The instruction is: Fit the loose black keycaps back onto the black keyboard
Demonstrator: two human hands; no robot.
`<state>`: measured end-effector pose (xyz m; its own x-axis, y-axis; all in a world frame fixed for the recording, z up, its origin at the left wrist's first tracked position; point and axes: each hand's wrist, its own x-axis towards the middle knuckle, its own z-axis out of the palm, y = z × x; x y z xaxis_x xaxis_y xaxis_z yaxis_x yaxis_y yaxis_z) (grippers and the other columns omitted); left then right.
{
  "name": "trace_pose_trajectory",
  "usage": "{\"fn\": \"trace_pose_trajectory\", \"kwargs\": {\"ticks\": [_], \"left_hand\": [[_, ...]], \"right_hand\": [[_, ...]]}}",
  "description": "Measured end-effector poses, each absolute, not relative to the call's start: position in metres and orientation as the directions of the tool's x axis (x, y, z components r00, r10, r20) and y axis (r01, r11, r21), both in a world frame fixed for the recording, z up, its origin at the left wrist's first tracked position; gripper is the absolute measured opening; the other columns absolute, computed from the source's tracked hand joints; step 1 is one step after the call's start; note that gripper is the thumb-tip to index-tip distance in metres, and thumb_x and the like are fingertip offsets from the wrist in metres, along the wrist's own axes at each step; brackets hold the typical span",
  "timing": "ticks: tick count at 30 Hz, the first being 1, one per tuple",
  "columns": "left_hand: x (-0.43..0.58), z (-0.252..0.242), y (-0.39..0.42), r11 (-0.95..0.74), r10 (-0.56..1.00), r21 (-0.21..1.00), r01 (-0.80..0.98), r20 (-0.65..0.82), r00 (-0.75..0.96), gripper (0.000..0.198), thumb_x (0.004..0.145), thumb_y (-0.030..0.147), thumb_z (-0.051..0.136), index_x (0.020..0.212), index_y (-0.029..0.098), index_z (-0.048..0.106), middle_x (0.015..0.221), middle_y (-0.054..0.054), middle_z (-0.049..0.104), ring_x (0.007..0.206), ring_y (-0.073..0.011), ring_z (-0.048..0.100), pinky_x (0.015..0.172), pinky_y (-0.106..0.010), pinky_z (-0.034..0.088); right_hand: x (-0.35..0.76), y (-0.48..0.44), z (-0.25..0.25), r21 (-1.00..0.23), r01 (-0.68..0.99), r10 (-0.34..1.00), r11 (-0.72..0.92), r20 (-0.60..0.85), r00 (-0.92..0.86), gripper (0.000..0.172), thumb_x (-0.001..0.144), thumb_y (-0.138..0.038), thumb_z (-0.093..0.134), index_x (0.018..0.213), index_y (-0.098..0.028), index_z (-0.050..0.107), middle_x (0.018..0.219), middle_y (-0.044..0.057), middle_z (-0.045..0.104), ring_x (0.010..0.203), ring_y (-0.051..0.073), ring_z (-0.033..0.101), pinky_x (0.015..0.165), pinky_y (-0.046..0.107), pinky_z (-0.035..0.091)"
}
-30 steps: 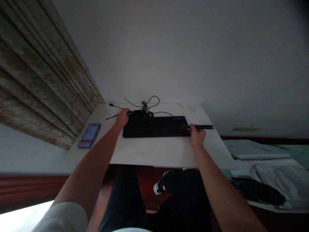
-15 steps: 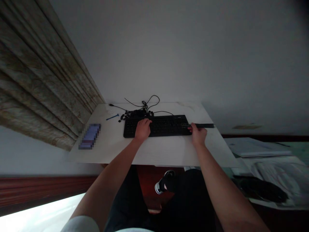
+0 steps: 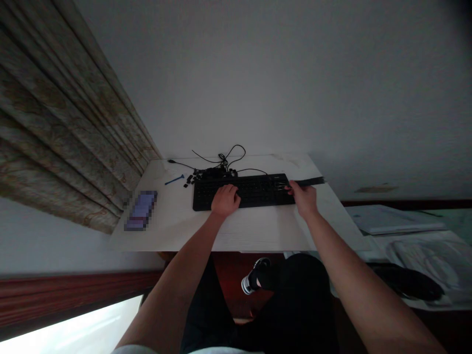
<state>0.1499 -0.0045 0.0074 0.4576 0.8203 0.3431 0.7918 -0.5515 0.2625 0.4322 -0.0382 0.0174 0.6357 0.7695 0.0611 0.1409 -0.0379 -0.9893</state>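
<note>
A black computer keyboard [image 3: 243, 192] lies on a white tabletop [image 3: 236, 236]. My left hand [image 3: 225, 200] rests palm down on its keys, holding nothing I can see. My right hand [image 3: 304, 197] is at the keyboard's right end, pinching a long black strip [image 3: 310, 182] that sticks out past it. Behind the keyboard sits a heap of small black pieces [image 3: 208, 174], probably keycaps, tangled with a thin black cable [image 3: 224, 160]. A small blue stick [image 3: 174, 180] lies to their left.
A phone [image 3: 140, 211], its screen pixelated, lies at the table's left. A patterned curtain [image 3: 55, 118] hangs to the left, and a white wall rises behind. Papers [image 3: 394, 220] and dark cloth [image 3: 405, 281] lie on a lower surface at right. My legs and a shoe [image 3: 256, 276] show below.
My left hand has moved right across the keys, away from the heap of black pieces. The keyboard's right end has turned slightly toward the back. My right hand still grips the strip.
</note>
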Motion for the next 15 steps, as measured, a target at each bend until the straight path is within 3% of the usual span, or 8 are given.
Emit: {"fn": "trace_pose_trajectory", "kwargs": {"ticks": [5,7,10,15], "left_hand": [[0.149,0.006,-0.005,-0.573,0.805,0.299,0.763,0.378,0.457,0.024,0.091,0.025,0.055,0.113,0.018,0.063,0.11,-0.01,0.067,0.105,-0.026,0.061,0.095,-0.042,0.048],[0.149,0.006,-0.005,-0.576,0.803,0.302,0.76,0.382,0.457,0.026,0.092,0.027,0.056,0.115,0.018,0.063,0.11,-0.011,0.067,0.105,-0.0263,0.061,0.095,-0.042,0.048],[0.149,0.006,-0.005,-0.574,0.803,0.289,0.767,0.38,0.458,0.029,0.094,0.031,0.056,0.118,0.016,0.062,0.111,-0.011,0.068,0.105,-0.0269,0.062,0.094,-0.042,0.049],[0.148,0.006,-0.004,-0.576,0.799,0.26,0.775,0.381,0.465,0.028,0.097,0.03,0.052,0.12,0.017,0.061,0.109,-0.011,0.068,0.104,-0.0259,0.062,0.092,-0.041,0.048]], "right_hand": [[0.374,-0.03,0.048,-0.927,0.373,0.944,-0.041,0.086,0.317,0.033,0.085,-0.045,0.066,0.091,-0.013,0.073,0.075,0.008,0.075,0.061,0.017,0.067,0.056,0.025,0.049],[0.352,-0.025,0.057,-0.864,0.501,0.976,-0.046,0.069,0.208,0.031,0.087,-0.044,0.066,0.086,-0.014,0.074,0.071,0.008,0.074,0.061,0.018,0.068,0.057,0.024,0.048],[0.329,-0.016,0.066,-0.755,0.654,0.989,-0.045,0.059,0.136,0.03,0.088,-0.041,0.066,0.073,-0.015,0.072,0.065,0.008,0.071,0.064,0.02,0.07,0.059,0.025,0.047],[0.318,-0.006,0.073,-0.676,0.736,0.995,-0.043,0.037,0.092,0.029,0.089,-0.038,0.064,0.07,-0.016,0.07,0.066,0.008,0.071,0.067,0.021,0.07,0.061,0.026,0.046]]}}
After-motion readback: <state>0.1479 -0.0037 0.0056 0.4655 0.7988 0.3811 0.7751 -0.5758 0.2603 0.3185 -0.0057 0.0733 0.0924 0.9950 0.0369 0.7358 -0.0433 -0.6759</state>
